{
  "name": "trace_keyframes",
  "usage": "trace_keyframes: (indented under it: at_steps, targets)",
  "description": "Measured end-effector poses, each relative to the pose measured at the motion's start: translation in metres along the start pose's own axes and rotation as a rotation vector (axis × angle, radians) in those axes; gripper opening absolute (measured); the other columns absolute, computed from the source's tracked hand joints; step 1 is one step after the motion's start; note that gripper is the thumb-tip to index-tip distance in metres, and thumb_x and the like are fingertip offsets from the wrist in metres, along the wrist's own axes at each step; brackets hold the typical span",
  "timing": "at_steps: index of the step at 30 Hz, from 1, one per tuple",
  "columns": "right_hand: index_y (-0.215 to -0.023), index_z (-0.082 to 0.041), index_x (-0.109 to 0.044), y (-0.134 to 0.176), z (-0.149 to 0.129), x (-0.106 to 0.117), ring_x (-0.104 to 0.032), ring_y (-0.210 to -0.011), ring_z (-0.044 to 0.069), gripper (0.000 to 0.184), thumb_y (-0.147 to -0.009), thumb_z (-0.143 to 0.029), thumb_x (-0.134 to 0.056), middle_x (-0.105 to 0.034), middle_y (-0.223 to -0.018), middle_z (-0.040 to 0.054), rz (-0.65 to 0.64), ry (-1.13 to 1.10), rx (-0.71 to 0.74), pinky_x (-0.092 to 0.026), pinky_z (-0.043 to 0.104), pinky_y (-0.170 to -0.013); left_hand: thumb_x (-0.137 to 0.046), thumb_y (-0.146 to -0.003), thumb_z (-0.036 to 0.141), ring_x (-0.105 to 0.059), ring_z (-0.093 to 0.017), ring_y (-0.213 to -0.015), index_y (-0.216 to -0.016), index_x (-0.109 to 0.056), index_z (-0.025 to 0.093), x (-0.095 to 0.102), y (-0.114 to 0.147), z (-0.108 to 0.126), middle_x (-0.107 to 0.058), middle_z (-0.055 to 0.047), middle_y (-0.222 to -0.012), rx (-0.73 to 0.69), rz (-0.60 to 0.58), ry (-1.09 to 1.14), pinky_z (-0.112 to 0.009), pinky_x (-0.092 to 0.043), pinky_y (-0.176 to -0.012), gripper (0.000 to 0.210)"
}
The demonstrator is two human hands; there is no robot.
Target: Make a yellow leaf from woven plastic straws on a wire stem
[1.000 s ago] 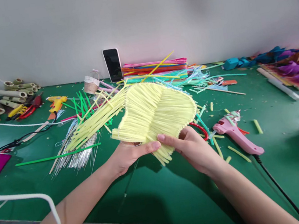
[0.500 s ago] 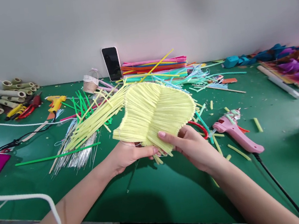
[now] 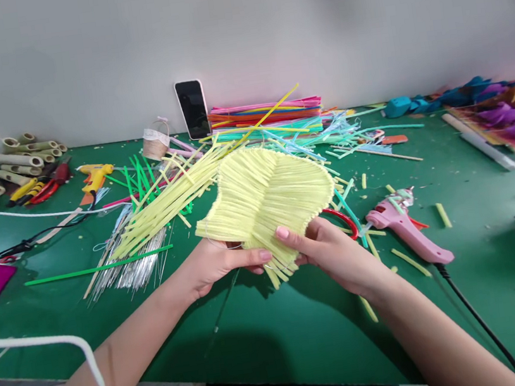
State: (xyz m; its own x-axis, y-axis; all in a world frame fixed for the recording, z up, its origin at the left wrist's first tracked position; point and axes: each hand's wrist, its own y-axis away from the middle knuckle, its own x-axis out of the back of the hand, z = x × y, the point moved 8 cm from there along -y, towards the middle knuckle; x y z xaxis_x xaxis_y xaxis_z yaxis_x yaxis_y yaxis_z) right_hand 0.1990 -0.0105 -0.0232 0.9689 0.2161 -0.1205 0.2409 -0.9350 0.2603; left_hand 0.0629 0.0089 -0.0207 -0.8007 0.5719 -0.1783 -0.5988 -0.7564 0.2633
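Note:
Both hands hold up a pale yellow leaf-shaped piece (image 3: 272, 194), made of fuzzy stems laid side by side like pipe cleaners. My left hand (image 3: 219, 263) pinches its lower left edge, thumb in front and fingers hidden behind. On the lower right, my right hand (image 3: 325, 244) grips it with the thumb pressed on the front face. Loose stem ends stick out at the bottom between the hands. A thin wire loop shows near my left hand. Behind the piece, on the left, lies a bundle of yellow pipe cleaners (image 3: 155, 217).
A pink glue gun (image 3: 409, 229) lies at right, its cable running to the front edge. Red-handled scissors (image 3: 348, 222) are partly covered. Silver wires (image 3: 127, 269), a yellow glue gun (image 3: 95, 176) and bamboo tubes (image 3: 18, 163) lie at left. A phone (image 3: 193, 109) leans on the wall.
The leaf-shaped piece has tipped slightly, its top edge now lower. Its loose stem ends show more between the hands. Both hands keep their hold.

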Motion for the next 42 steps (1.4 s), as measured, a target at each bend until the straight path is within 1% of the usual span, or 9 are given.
trace_keyframes:
  at_steps: [8, 15, 18, 21, 25, 34, 38, 40, 42]
  targets:
    - [-0.095, -0.014, -0.074, -0.001, 0.003, -0.001, -0.064, -0.069, 0.013, 0.035, -0.070, -0.037, -0.082, -0.074, -0.090, 0.0054, -0.116, 0.008, -0.034, -0.055, 0.023, -0.060, -0.082, -0.070, 0.027, -0.067, -0.017, -0.081, -0.101, -0.072, 0.020, 0.007, -0.001, 0.003, -0.074, -0.004, -0.098, -0.037, 0.052, -0.012, -0.022, -0.056, -0.060, 0.033]
    - [-0.089, -0.015, -0.071, 0.000, 0.003, -0.002, -0.068, -0.060, 0.013, 0.032, -0.069, -0.037, -0.083, -0.071, -0.068, 0.0000, -0.079, -0.027, -0.061, -0.055, 0.022, -0.056, -0.080, -0.072, 0.032, -0.069, -0.019, -0.079, -0.101, -0.071, 0.019, 0.010, -0.002, 0.001, -0.074, -0.005, -0.096, -0.046, 0.096, -0.009, -0.023, -0.056, -0.058, 0.033]
    - [-0.088, -0.015, -0.070, 0.000, 0.000, -0.004, -0.069, -0.061, 0.013, 0.032, -0.071, -0.040, -0.081, -0.072, -0.071, 0.0004, -0.092, 0.005, -0.035, -0.056, 0.022, -0.059, -0.077, -0.076, 0.037, -0.069, -0.017, -0.070, -0.094, -0.072, 0.017, 0.013, -0.002, -0.003, -0.074, -0.004, -0.085, -0.019, 0.148, 0.036, -0.022, -0.056, -0.055, 0.027]
    - [-0.085, -0.013, -0.070, 0.001, 0.002, -0.004, -0.070, -0.064, 0.015, 0.035, -0.077, -0.047, -0.075, -0.073, -0.072, 0.0034, -0.093, 0.094, -0.053, -0.057, 0.025, -0.061, -0.077, -0.076, 0.036, -0.069, -0.016, -0.071, -0.095, -0.072, 0.018, 0.015, -0.003, -0.005, -0.075, -0.004, -0.086, -0.011, 0.188, 0.050, -0.021, -0.057, -0.055, 0.027]
    - [-0.074, -0.013, -0.070, 0.003, 0.006, -0.009, -0.070, -0.064, 0.016, 0.037, -0.078, -0.050, -0.072, -0.075, -0.072, 0.0070, -0.134, 0.171, -0.087, -0.058, 0.027, -0.064, -0.080, -0.073, 0.031, -0.068, -0.016, -0.069, -0.092, -0.073, 0.020, 0.024, -0.002, -0.002, -0.075, -0.002, -0.087, -0.069, 0.276, 0.052, -0.021, -0.057, -0.053, 0.024]
    - [-0.067, -0.015, -0.064, 0.004, 0.006, -0.010, -0.065, -0.056, 0.011, 0.037, -0.077, -0.050, -0.072, -0.073, -0.065, 0.0044, -0.079, 0.133, -0.106, -0.054, 0.022, -0.059, -0.080, -0.071, 0.032, -0.066, -0.018, -0.064, -0.081, -0.072, 0.019, 0.028, 0.006, 0.013, -0.073, -0.001, -0.077, -0.244, 0.441, -0.074, -0.027, -0.058, -0.052, 0.018]
    - [-0.067, -0.015, -0.064, 0.002, 0.006, -0.009, -0.065, -0.056, 0.011, 0.038, -0.074, -0.050, -0.075, -0.073, -0.064, 0.0044, -0.065, 0.146, -0.107, -0.053, 0.022, -0.059, -0.079, -0.071, 0.033, -0.068, -0.021, -0.073, -0.081, -0.071, 0.018, 0.026, 0.011, 0.022, -0.073, -0.002, -0.078, -0.315, 0.488, -0.133, -0.032, -0.059, -0.066, 0.020]
    - [-0.067, -0.015, -0.064, 0.001, 0.006, -0.007, -0.065, -0.056, 0.012, 0.037, -0.074, -0.050, -0.075, -0.072, -0.064, 0.0043, -0.051, 0.152, -0.103, -0.054, 0.023, -0.059, -0.078, -0.072, 0.033, -0.069, -0.022, -0.078, -0.083, -0.071, 0.018, 0.026, 0.012, 0.024, -0.074, -0.002, -0.080, -0.314, 0.493, -0.145, -0.034, -0.059, -0.072, 0.021]
    - [-0.066, -0.016, -0.064, 0.000, 0.006, -0.006, -0.064, -0.055, 0.012, 0.037, -0.073, -0.050, -0.076, -0.072, -0.063, 0.0040, -0.025, 0.154, -0.103, -0.054, 0.024, -0.059, -0.076, -0.074, 0.035, -0.069, -0.023, -0.079, -0.085, -0.071, 0.019, 0.025, 0.012, 0.023, -0.074, -0.002, -0.083, -0.291, 0.486, -0.159, -0.035, -0.059, -0.072, 0.020]
